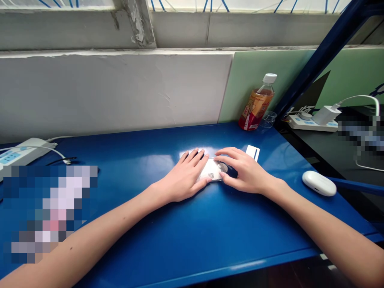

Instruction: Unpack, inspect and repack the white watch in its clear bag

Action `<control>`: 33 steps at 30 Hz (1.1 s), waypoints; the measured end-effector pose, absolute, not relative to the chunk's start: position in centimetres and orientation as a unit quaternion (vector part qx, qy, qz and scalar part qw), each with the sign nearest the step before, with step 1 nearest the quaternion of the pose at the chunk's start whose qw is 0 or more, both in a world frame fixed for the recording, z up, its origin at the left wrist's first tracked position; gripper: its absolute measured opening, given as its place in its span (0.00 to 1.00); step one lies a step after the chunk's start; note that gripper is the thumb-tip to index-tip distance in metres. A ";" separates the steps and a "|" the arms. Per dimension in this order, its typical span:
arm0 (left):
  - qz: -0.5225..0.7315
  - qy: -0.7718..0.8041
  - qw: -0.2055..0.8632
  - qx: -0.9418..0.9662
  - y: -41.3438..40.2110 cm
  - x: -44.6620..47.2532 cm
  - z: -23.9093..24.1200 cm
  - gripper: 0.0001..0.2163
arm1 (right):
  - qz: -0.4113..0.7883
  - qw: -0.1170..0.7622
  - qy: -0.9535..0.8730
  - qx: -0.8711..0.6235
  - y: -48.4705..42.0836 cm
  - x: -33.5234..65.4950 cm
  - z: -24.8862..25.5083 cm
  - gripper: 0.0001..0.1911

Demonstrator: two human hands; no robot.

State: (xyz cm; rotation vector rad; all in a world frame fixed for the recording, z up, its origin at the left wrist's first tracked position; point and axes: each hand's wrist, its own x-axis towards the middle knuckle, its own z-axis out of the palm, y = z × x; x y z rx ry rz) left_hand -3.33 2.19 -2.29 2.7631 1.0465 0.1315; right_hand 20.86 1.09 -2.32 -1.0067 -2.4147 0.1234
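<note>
On the blue table (pixel 210 224) a small white flat packet (pixel 210 171) lies between my two hands. My left hand (pixel 187 176) rests flat on the packet's left part, fingers stretched forward. My right hand (pixel 243 170) curls over a small dark object (pixel 230 171) at the packet's right edge, thumb and fingers pinched round it. What the dark object is cannot be made out. A white card (pixel 252 152) with a dark stripe lies just beyond my right hand.
A bottle of brown drink (pixel 257 103) with a white cap stands at the back by the green panel, a small clear cup (pixel 268 119) beside it. A white earbud case (pixel 319 183) lies at the right edge. Power strips sit at far left (pixel 21 152) and far right (pixel 312 122).
</note>
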 end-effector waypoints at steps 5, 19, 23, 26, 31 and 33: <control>0.035 0.351 0.077 0.933 2.1 -3.1 -2.4 0.32 | 0.017 0.274 -0.880 -0.387 0.7 20.4 -2.4 0.14; 0.016 0.348 0.074 0.934 1.9 -3.0 -1.7 0.31 | -0.101 0.257 -0.866 -0.417 0.0 19.3 -2.7 0.13; 0.026 0.348 0.077 0.934 2.0 -3.1 -1.8 0.30 | -0.069 0.261 -0.863 -0.428 -0.1 19.2 -2.8 0.13; 0.036 0.348 0.080 0.933 2.0 -3.1 -1.9 0.30 | -0.049 0.262 -0.852 -0.450 -0.2 19.1 -3.1 0.13; 0.034 0.350 0.084 0.932 1.9 -3.2 -2.1 0.31 | 0.000 0.290 -0.807 -0.515 -0.1 19.3 -3.6 0.13; 0.034 0.352 0.086 0.932 1.9 -3.2 -2.2 0.31 | 0.015 0.302 -0.801 -0.516 0.1 19.7 -3.6 0.14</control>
